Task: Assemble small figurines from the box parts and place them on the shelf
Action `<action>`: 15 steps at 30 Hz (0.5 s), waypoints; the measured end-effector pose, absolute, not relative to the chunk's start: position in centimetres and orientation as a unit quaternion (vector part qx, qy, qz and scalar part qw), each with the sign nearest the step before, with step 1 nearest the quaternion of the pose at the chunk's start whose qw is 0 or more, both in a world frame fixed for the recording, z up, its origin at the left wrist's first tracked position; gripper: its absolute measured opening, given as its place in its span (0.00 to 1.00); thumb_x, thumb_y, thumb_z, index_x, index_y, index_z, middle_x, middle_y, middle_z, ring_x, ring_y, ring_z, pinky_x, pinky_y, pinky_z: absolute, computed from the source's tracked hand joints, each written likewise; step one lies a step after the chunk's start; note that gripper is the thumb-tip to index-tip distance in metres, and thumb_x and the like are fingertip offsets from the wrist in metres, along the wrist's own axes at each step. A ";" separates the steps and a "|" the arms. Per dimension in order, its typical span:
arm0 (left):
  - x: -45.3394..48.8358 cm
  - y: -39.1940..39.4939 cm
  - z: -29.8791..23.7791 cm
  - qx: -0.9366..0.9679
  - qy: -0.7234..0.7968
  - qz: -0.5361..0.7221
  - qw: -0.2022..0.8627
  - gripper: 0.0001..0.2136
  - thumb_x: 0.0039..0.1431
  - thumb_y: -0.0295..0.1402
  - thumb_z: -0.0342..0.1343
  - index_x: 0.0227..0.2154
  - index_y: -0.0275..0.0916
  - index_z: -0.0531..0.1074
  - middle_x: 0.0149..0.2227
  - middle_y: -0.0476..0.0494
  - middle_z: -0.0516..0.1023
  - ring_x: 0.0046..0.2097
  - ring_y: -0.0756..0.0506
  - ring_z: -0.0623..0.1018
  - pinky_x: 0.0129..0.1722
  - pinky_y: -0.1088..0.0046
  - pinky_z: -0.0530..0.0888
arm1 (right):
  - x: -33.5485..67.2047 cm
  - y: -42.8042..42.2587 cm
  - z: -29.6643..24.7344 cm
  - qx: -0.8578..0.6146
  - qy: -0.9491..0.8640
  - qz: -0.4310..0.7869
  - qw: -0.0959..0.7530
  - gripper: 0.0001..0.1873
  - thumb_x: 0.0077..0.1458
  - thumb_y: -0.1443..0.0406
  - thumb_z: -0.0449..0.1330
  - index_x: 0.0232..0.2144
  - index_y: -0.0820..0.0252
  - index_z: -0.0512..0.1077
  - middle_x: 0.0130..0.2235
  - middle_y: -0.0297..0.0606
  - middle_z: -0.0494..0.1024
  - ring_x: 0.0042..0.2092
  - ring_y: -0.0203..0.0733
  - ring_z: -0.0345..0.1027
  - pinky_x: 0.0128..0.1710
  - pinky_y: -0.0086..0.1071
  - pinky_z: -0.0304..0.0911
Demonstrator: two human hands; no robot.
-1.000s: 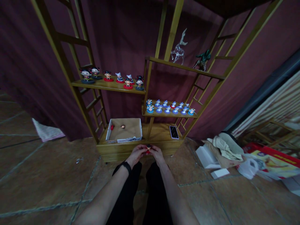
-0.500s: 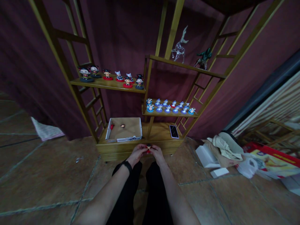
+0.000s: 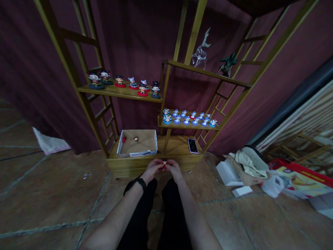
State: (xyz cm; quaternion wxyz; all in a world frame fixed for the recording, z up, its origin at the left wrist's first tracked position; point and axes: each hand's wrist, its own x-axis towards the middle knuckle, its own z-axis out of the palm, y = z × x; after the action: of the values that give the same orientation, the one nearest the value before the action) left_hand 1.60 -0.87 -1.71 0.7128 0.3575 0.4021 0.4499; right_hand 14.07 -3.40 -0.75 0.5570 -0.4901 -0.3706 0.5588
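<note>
My left hand [image 3: 152, 170] and my right hand [image 3: 173, 170] meet in front of the wooden shelf unit [image 3: 156, 159], both pinched on a small figurine with a red base [image 3: 164, 164]. A black band sits on my left wrist. Just beyond my hands an open cardboard box [image 3: 137, 143] on the bottom shelf holds two small pieces. Red-based and dark-based figurines [image 3: 142, 89] line the upper left shelf. Blue-based figurines [image 3: 186, 118] fill the middle right shelf.
A phone [image 3: 193, 145] lies on the bottom shelf right of the box. A glass deer [image 3: 201, 52] and a green figure [image 3: 227, 64] stand on the top right shelf. White boxes, cloth and bags [image 3: 249, 170] clutter the tiled floor at the right.
My hands stay together on the figurine. The view has shifted slightly, nothing else has moved.
</note>
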 end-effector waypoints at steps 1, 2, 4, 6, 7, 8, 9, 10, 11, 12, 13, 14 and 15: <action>1.6 -0.9 -1.7 0.359 0.405 0.449 0.711 0.13 0.35 0.29 0.66 0.25 0.35 0.69 0.25 0.48 0.75 0.26 0.50 0.75 0.30 0.73 0.72 | 14.0 -3.4 -0.8 -0.494 -0.373 0.554 0.557 0.13 0.33 0.63 0.62 0.27 0.60 0.68 0.26 0.31 0.74 0.25 0.35 0.66 0.29 0.31 0.63; 1.6 -0.9 -1.7 0.360 0.409 0.448 0.709 0.13 0.35 0.29 0.65 0.25 0.35 0.69 0.24 0.49 0.75 0.26 0.51 0.75 0.30 0.73 0.72 | 14.0 -3.4 -0.9 -0.498 -0.377 0.548 0.556 0.13 0.34 0.63 0.62 0.26 0.60 0.68 0.26 0.31 0.74 0.26 0.35 0.66 0.29 0.31 0.63; 1.6 -0.9 -1.8 0.360 0.412 0.450 0.706 0.12 0.36 0.29 0.65 0.26 0.35 0.69 0.25 0.48 0.75 0.26 0.50 0.75 0.31 0.73 0.72 | 14.1 -3.3 -1.2 -0.507 -0.391 0.539 0.546 0.11 0.34 0.63 0.61 0.26 0.60 0.69 0.25 0.31 0.74 0.27 0.35 0.66 0.30 0.30 0.62; 1.7 -0.9 -2.0 0.361 0.409 0.455 0.704 0.12 0.36 0.29 0.65 0.26 0.35 0.69 0.26 0.47 0.75 0.27 0.50 0.75 0.31 0.73 0.72 | 14.2 -3.1 -1.6 -0.516 -0.407 0.533 0.532 0.10 0.36 0.63 0.60 0.25 0.61 0.70 0.25 0.32 0.74 0.27 0.36 0.66 0.30 0.30 0.62; 1.7 -0.8 -2.1 0.364 0.408 0.457 0.702 0.12 0.36 0.29 0.64 0.26 0.35 0.69 0.26 0.47 0.75 0.27 0.50 0.75 0.31 0.73 0.72 | 14.2 -3.0 -1.9 -0.522 -0.414 0.528 0.527 0.09 0.36 0.63 0.60 0.25 0.61 0.71 0.25 0.32 0.74 0.27 0.36 0.66 0.30 0.30 0.62; 1.8 -0.7 -2.3 0.366 0.410 0.459 0.698 0.12 0.36 0.28 0.64 0.26 0.35 0.69 0.25 0.47 0.75 0.27 0.50 0.75 0.30 0.73 0.72 | 14.3 -2.8 -2.2 -0.528 -0.421 0.520 0.523 0.08 0.36 0.63 0.59 0.24 0.61 0.71 0.24 0.31 0.74 0.27 0.36 0.66 0.30 0.30 0.62; 1.8 -0.7 -2.4 0.370 0.413 0.462 0.692 0.12 0.36 0.28 0.64 0.26 0.35 0.69 0.25 0.48 0.75 0.27 0.50 0.74 0.30 0.74 0.72 | 14.4 -2.7 -2.5 -0.535 -0.428 0.509 0.521 0.08 0.36 0.64 0.59 0.24 0.61 0.71 0.24 0.31 0.74 0.28 0.36 0.65 0.31 0.30 0.61; 1.9 -0.6 -2.5 0.373 0.417 0.465 0.686 0.12 0.36 0.27 0.64 0.26 0.35 0.68 0.24 0.49 0.74 0.26 0.51 0.74 0.29 0.74 0.72 | 14.5 -2.5 -2.8 -0.541 -0.432 0.499 0.521 0.07 0.36 0.64 0.59 0.23 0.61 0.71 0.24 0.31 0.74 0.28 0.36 0.65 0.31 0.30 0.61; 1.9 -0.6 -2.6 0.374 0.421 0.469 0.680 0.12 0.35 0.27 0.64 0.26 0.36 0.68 0.24 0.50 0.74 0.26 0.51 0.74 0.29 0.74 0.72 | 14.6 -2.4 -3.1 -0.544 -0.433 0.493 0.524 0.07 0.35 0.65 0.59 0.23 0.61 0.71 0.24 0.30 0.74 0.28 0.36 0.65 0.31 0.30 0.60; 2.0 -0.5 -2.7 0.375 0.424 0.470 0.677 0.13 0.34 0.26 0.64 0.26 0.36 0.68 0.24 0.50 0.74 0.26 0.51 0.74 0.29 0.74 0.72 | 14.7 -2.2 -3.4 -0.543 -0.430 0.492 0.527 0.07 0.35 0.66 0.59 0.23 0.61 0.71 0.24 0.30 0.74 0.28 0.36 0.65 0.31 0.30 0.60; 2.0 -0.5 -2.7 0.375 0.423 0.470 0.678 0.14 0.34 0.26 0.65 0.26 0.36 0.68 0.24 0.50 0.74 0.26 0.51 0.74 0.29 0.73 0.72 | 14.7 -2.2 -3.6 -0.540 -0.426 0.496 0.531 0.07 0.34 0.66 0.60 0.23 0.61 0.71 0.24 0.30 0.74 0.29 0.36 0.65 0.32 0.30 0.60; 2.0 -0.5 -2.8 0.374 0.422 0.467 0.681 0.14 0.34 0.26 0.65 0.27 0.36 0.68 0.25 0.50 0.74 0.27 0.50 0.74 0.30 0.73 0.72 | 14.8 -2.1 -3.7 -0.534 -0.421 0.504 0.533 0.07 0.34 0.66 0.60 0.23 0.61 0.72 0.24 0.30 0.74 0.29 0.37 0.66 0.32 0.30 0.60; 2.0 -0.5 -2.8 0.372 0.419 0.464 0.686 0.14 0.34 0.26 0.65 0.27 0.37 0.68 0.25 0.50 0.74 0.27 0.50 0.75 0.31 0.72 0.73 | 14.8 -2.1 -3.7 -0.528 -0.416 0.512 0.536 0.08 0.34 0.66 0.60 0.24 0.62 0.72 0.25 0.31 0.75 0.29 0.37 0.66 0.32 0.31 0.60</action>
State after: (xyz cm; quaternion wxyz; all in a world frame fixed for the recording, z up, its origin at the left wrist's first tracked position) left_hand 1.99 -0.48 -2.81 0.6857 0.3725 0.4192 0.4640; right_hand 14.79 -2.14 -3.72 0.5357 -0.5277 -0.4158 0.5116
